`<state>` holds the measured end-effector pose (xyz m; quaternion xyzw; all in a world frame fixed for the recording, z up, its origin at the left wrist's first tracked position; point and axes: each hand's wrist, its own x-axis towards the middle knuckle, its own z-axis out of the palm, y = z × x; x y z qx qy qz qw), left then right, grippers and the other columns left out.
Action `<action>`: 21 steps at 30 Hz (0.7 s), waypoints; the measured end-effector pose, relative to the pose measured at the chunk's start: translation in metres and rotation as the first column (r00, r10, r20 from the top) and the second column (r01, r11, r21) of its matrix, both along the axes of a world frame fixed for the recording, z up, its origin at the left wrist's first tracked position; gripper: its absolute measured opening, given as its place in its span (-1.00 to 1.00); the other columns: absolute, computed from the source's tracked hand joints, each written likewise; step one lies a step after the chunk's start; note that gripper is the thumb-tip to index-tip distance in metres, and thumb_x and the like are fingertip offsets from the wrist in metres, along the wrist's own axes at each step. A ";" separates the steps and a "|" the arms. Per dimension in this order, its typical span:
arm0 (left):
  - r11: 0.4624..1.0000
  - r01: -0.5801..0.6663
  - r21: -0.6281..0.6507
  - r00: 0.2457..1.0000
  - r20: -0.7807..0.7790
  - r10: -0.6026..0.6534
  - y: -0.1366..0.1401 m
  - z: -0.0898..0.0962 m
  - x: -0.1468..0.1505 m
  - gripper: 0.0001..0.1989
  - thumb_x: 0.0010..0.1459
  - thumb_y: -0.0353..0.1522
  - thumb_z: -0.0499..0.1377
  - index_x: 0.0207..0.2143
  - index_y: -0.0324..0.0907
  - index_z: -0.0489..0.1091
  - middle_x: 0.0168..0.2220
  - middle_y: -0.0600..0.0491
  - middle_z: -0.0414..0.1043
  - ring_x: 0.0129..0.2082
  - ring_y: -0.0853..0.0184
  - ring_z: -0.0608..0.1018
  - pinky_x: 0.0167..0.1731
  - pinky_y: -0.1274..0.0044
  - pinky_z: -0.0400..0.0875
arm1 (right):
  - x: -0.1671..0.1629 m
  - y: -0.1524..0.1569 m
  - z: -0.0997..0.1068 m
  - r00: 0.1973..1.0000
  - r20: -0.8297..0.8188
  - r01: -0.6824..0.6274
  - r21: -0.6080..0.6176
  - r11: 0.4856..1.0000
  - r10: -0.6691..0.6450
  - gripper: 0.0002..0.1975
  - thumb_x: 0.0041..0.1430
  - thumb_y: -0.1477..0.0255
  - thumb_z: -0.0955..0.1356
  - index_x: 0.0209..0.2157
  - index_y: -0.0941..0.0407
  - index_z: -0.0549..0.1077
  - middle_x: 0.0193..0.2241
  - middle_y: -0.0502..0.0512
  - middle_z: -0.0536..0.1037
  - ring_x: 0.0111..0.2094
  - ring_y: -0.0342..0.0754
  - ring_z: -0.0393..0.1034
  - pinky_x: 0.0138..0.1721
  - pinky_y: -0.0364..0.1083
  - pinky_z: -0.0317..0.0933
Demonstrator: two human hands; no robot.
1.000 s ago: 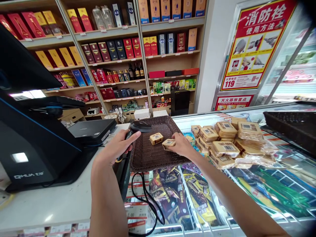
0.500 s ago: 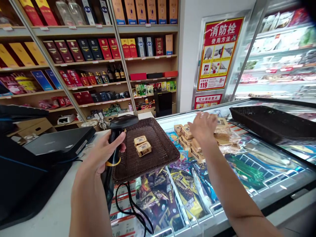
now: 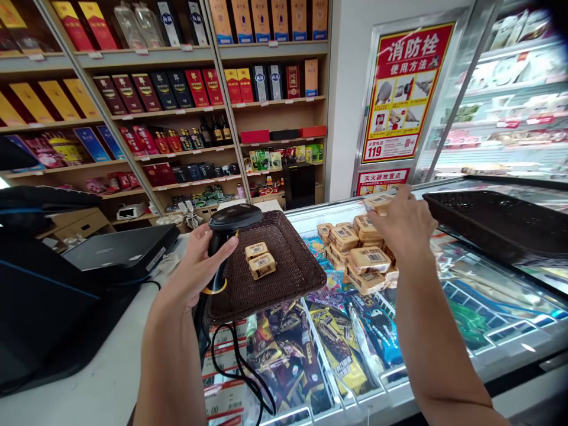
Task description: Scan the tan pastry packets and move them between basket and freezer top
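My left hand (image 3: 202,257) is closed around the handle of a black barcode scanner (image 3: 235,218), held upright over the left side of a brown woven basket (image 3: 293,260). Two small wrapped packs (image 3: 261,258) with barcodes lie side by side in that basket. Over the back of a pile of similar tan packs (image 3: 370,260), my right hand (image 3: 406,222) has its fingers around one wrapped pack (image 3: 378,204). Part of that pack is hidden by the hand. The pile rests on the glass top of a freezer (image 3: 306,390).
A black tray (image 3: 492,228) sits on the freezer at right. The scanner's cable (image 3: 239,367) loops down in front. A dark monitor (image 3: 39,296) and a flat black device (image 3: 110,251) stand on the white counter (image 3: 102,361) at left. Stocked shelves (image 3: 177,109) line the back.
My right hand has moved right across the pile and now grips a pack at its back. More of the pile shows. The left hand still holds the scanner; the view has shifted slightly.
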<state>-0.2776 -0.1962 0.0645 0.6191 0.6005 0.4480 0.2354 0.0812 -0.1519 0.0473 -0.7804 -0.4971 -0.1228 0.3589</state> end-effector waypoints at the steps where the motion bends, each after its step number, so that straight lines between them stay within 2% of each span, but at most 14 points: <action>1: 0.999 0.026 -0.020 1.000 0.019 -0.026 -0.001 0.001 0.001 -0.48 0.02 0.07 0.28 -0.10 -0.07 0.46 0.03 -0.01 0.45 0.08 0.15 0.47 -0.10 0.52 0.44 | -0.010 0.000 0.002 0.998 0.004 -0.068 0.043 0.997 0.068 -0.32 0.12 0.38 0.41 0.21 0.30 0.17 -0.03 0.54 0.47 0.04 0.39 0.33 -0.15 0.19 0.25; 3: 0.988 0.126 -0.088 0.987 0.112 -0.116 -0.004 0.004 0.002 -0.49 0.04 0.06 0.28 -0.13 -0.10 0.44 -0.11 -0.01 0.52 -0.13 0.22 0.56 -0.22 0.51 0.47 | -0.031 0.003 0.001 0.968 0.023 -0.251 0.126 0.960 0.250 -0.27 0.07 0.43 0.43 0.24 0.24 0.12 -0.02 0.45 0.47 0.02 0.31 0.34 -0.10 0.15 0.27; 6: 0.964 0.225 -0.143 0.962 0.186 -0.197 -0.011 0.008 0.006 -0.52 0.07 0.05 0.27 -0.20 -0.15 0.40 -0.30 0.03 0.52 -0.42 0.36 0.51 -0.46 0.57 0.39 | -0.064 0.012 -0.010 0.851 0.055 -0.520 0.216 0.826 0.522 -0.26 0.04 0.49 0.40 0.25 0.15 0.10 0.04 0.32 0.45 0.02 0.22 0.36 -0.03 0.12 0.28; 8: 0.959 0.248 -0.137 0.960 0.171 -0.223 -0.016 0.010 0.009 -0.55 0.10 0.03 0.26 -0.25 -0.17 0.39 -0.39 0.06 0.47 -0.50 0.43 0.42 -0.55 0.62 0.27 | -0.083 0.016 -0.020 0.775 0.065 -0.623 0.243 0.743 0.629 -0.27 0.04 0.51 0.36 0.25 0.13 0.10 0.06 0.28 0.45 0.05 0.21 0.35 0.02 0.14 0.27; 10: 0.949 0.288 -0.132 0.947 0.187 -0.261 -0.020 0.012 0.013 -0.57 0.13 0.02 0.24 -0.27 -0.17 0.38 -0.41 0.08 0.42 -0.51 0.45 0.37 -0.58 0.63 0.22 | -0.096 0.017 -0.029 0.729 0.075 -0.673 0.260 0.692 0.681 -0.27 0.03 0.54 0.34 0.26 0.12 0.09 0.07 0.27 0.45 0.10 0.22 0.32 0.06 0.16 0.25; 15: 0.920 0.353 -0.167 0.922 0.230 -0.312 -0.025 0.016 0.020 -0.56 0.14 0.03 0.22 -0.29 -0.17 0.34 -0.48 0.11 0.30 -0.53 0.45 0.33 -0.60 0.62 0.17 | -0.108 0.015 -0.037 0.687 0.095 -0.710 0.296 0.639 0.720 -0.27 0.02 0.54 0.33 0.25 0.11 0.11 0.09 0.25 0.44 0.11 0.22 0.30 0.08 0.17 0.24; 21: 0.904 0.386 -0.182 0.912 0.220 -0.345 -0.023 0.014 0.018 -0.58 0.13 0.01 0.23 -0.30 -0.18 0.33 -0.51 0.11 0.29 -0.53 0.43 0.34 -0.58 0.61 0.18 | -0.108 0.015 -0.036 0.704 0.085 -0.696 0.278 0.662 0.705 -0.30 0.04 0.51 0.34 0.25 0.11 0.14 0.06 0.25 0.46 0.10 0.23 0.30 0.05 0.17 0.25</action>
